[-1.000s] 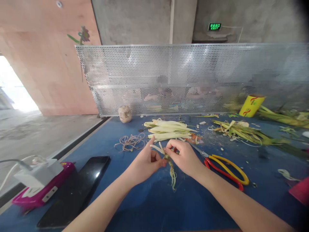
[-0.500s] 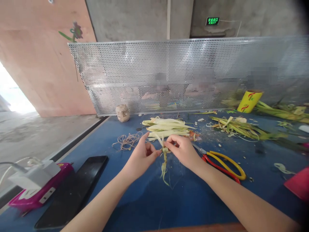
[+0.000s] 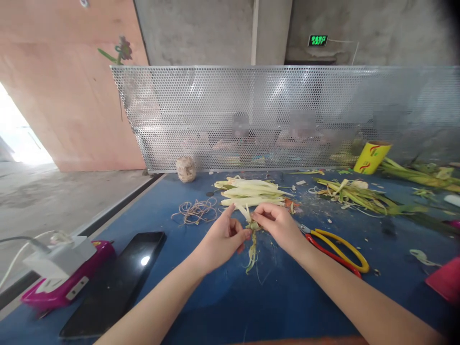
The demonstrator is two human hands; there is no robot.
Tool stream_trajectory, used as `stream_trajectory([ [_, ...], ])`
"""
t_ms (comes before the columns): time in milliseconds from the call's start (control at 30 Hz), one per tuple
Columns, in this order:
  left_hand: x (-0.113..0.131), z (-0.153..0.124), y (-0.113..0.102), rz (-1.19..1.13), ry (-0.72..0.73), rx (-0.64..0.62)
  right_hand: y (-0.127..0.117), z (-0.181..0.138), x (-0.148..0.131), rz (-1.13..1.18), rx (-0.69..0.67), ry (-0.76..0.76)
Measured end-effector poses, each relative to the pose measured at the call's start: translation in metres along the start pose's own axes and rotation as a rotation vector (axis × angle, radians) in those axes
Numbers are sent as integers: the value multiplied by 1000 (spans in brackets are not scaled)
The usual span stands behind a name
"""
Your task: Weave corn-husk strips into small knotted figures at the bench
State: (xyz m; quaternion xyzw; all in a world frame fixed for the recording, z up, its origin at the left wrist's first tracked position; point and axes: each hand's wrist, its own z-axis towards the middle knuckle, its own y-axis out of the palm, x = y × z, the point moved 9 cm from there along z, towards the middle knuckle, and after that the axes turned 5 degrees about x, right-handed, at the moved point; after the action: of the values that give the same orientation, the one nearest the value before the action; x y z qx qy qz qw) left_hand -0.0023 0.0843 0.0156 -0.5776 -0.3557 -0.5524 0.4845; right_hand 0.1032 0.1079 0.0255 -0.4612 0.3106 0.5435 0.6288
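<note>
Between my hands hangs a small knotted piece of corn husk (image 3: 252,249), pale at the top, with loose greenish ends below. My left hand (image 3: 227,235) pinches it from the left with thumb and fingers, its index finger stretched up. From the right, my right hand (image 3: 275,223) pinches the upper strips between thumb and fingertips. Just beyond lies a pile of pale corn husks (image 3: 251,191). Left of it is a loose tangle of thin string (image 3: 197,212). Scissors (image 3: 338,249) with yellow and red handles rest by my right forearm.
A black phone (image 3: 118,282) and a magenta power strip (image 3: 72,292) with a white plug lie at the left. Green husk strips (image 3: 354,195) and a yellow roll (image 3: 372,157) are at the right. A perforated metal screen (image 3: 223,115) stands along the back, people behind it.
My left thumb and fingers have moved slightly down over the husk's knotted part. The right hand keeps its pinch on the upper strips. The whole view has shifted a little.
</note>
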Motion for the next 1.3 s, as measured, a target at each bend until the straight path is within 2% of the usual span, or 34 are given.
stream_trajectory([
  [100, -1, -4, -4, -7, -9, 25, 8, -2, 3, 95, -36, 64],
  [267, -2, -7, -5, -71, -31, 31, 10, -1, 0, 114, -55, 37],
  [400, 4, -4, -17, -45, 18, 152, 11, 0, 4, 127, -109, 37],
  [500, 15, -4, -23, -49, 100, 204, 14, -1, 7, 163, -150, 63],
  [600, 26, -7, -20, -70, 182, 148, 14, -3, 7, 189, -155, 71],
  [767, 58, -25, -10, 105, 557, 17, 5, -2, 8, 264, -112, 88],
  [833, 60, -26, -15, 116, 619, 69, 5, -2, 6, 290, -122, 84],
  [1000, 48, -13, -29, -9, 510, 180, 6, -5, -2, 284, -147, 67],
  [1167, 44, -8, -20, -30, 430, 76, 2, -4, -5, 280, -119, 54],
  [1300, 46, -8, -24, -10, 438, 141, 3, -5, -11, 249, -123, 33],
])
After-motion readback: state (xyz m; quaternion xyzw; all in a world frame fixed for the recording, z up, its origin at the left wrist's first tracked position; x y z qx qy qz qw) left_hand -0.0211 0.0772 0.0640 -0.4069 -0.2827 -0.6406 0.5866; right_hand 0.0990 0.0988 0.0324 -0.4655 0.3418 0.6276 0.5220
